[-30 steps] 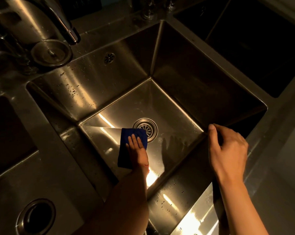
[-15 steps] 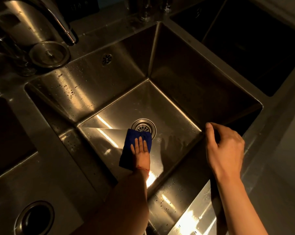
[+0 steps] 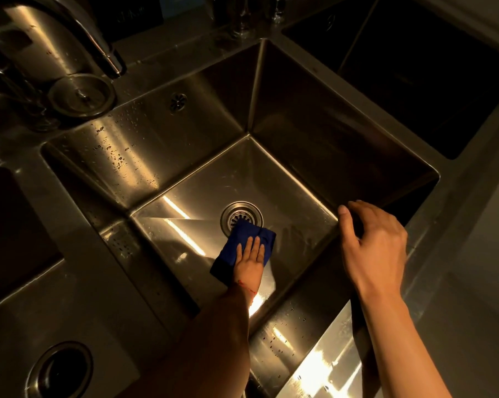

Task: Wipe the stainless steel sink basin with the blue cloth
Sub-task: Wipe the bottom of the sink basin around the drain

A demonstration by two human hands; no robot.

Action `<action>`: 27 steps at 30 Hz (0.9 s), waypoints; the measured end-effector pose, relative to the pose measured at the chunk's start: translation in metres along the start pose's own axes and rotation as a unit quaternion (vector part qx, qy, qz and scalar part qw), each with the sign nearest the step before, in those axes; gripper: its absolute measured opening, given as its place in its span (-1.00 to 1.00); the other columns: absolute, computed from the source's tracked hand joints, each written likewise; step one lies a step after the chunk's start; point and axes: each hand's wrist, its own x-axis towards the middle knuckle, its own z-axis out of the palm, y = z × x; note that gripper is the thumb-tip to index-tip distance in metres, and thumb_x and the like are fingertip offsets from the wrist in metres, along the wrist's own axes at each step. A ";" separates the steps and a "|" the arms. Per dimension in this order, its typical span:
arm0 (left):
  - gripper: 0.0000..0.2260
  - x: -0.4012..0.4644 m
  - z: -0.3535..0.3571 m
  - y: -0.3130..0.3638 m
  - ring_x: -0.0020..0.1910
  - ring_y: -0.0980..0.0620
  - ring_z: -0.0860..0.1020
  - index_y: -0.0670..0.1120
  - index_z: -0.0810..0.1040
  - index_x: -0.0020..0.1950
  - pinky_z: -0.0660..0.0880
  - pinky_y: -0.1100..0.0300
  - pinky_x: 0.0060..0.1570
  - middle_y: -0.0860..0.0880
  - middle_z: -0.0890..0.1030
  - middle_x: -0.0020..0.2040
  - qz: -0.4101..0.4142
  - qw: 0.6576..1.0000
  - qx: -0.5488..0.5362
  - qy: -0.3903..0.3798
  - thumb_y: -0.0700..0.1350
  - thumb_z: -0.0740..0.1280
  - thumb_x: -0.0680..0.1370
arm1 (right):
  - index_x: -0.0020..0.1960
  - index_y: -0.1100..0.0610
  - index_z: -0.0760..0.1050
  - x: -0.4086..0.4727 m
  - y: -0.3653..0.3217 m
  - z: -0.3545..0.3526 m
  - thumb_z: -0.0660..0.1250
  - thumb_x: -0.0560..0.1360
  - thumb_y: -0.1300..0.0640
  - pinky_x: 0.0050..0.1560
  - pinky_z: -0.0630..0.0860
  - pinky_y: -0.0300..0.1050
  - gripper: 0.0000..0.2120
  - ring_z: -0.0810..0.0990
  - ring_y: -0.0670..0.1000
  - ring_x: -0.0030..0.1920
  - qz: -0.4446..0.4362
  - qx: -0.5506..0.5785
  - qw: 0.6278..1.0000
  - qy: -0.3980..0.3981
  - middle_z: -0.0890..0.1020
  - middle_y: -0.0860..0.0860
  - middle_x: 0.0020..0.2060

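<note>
The room is dim, and much of it is hard to see. The deep square stainless steel sink basin (image 3: 271, 116) sits in the middle of the shiny steel bench (image 3: 56, 297). The basins on the far left and top right are almost black inside, so I cannot tell what is in them.

The folded dark blue cloth (image 3: 242, 239) lies flat on the basin floor. Its top corner covers the lower edge of the round metal drain strainer (image 3: 241, 217). The left hand (image 3: 249, 262) presses down on the cloth with flat, straight fingers, not curled around it. The hand hides the middle and lower part of the cloth. The left arm is in deep shadow. A thin red line crosses the wrist; I cannot tell what it is.

The right hand (image 3: 374, 248) rests on the near right edge of the basin. Its fingers are loosely bent over the rim and it carries nothing. The fingertips are hidden behind the hand.

The curved steel tap (image 3: 99, 44) is cut off at the top left. A round metal sink plug (image 3: 80, 94) lies on the bench under it. A small round overflow hole (image 3: 178, 101) shows on the back wall. Water drops dot that wall. A round hole (image 3: 60, 372) in the bench shows at the bottom left.

Dark things stand along the top edge. Faint marks there are too blurred to read.
</note>
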 end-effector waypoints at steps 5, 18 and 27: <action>-0.45 0.004 -0.002 0.004 0.55 -0.15 -0.22 -0.18 -0.19 0.57 -0.20 -0.11 0.48 -0.16 -0.21 0.57 0.041 0.999 0.032 0.008 -0.16 0.03 0.67 | 0.17 0.17 0.55 -0.001 0.001 0.001 0.04 0.54 -0.13 0.28 0.27 0.15 -0.51 0.48 0.15 0.21 -0.015 -0.008 1.000 -0.002 0.58 0.13 0.16; -0.48 0.025 -0.020 0.016 0.55 -0.19 -0.14 -0.25 -0.03 0.56 -0.14 -0.11 0.50 -0.20 -0.11 0.57 0.155 0.980 0.120 0.035 -0.26 0.07 0.64 | 0.20 0.21 0.53 -0.001 0.001 0.004 0.04 0.55 -0.08 0.34 0.19 0.10 -0.52 0.43 0.16 0.28 -0.050 -0.024 0.998 0.003 0.53 0.18 0.23; -0.50 0.026 -0.011 0.017 0.55 -0.17 -0.14 -0.26 -0.03 0.56 -0.14 -0.07 0.52 -0.19 -0.10 0.58 0.143 0.982 0.115 0.042 -0.24 0.05 0.65 | 0.20 0.19 0.54 -0.001 0.000 0.003 0.04 0.55 -0.10 0.34 0.21 0.11 -0.52 0.47 0.15 0.25 -0.039 -0.018 0.999 0.002 0.55 0.16 0.20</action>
